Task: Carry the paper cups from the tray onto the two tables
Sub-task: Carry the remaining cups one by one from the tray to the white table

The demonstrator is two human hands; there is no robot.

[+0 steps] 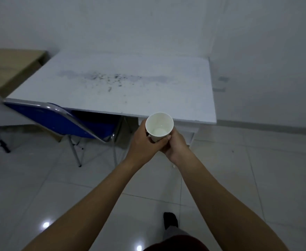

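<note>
— How did the room look?
— Pale wall point(166, 24), glossy tiled floor point(239, 178). A white table point(130, 84), dark specks across its top; a wooden table point(9, 64) to its left; a blue chair point(58, 118) in front.
— The cup point(159, 126)?
— Upright, near the white table's front edge, left hand point(143, 142) and right hand point(177, 144) both wrapped round it.

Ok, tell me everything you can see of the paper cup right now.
The paper cup is plain white, tapered, with a round rolled rim. It looks like thin paper. It is upright, mouth up, and its inside looks pale; I cannot tell whether anything is in it. Both hands grip its lower half, the left hand on one side and the right hand on the other. It is held in the air at the white table's near edge, not resting on it.
</note>
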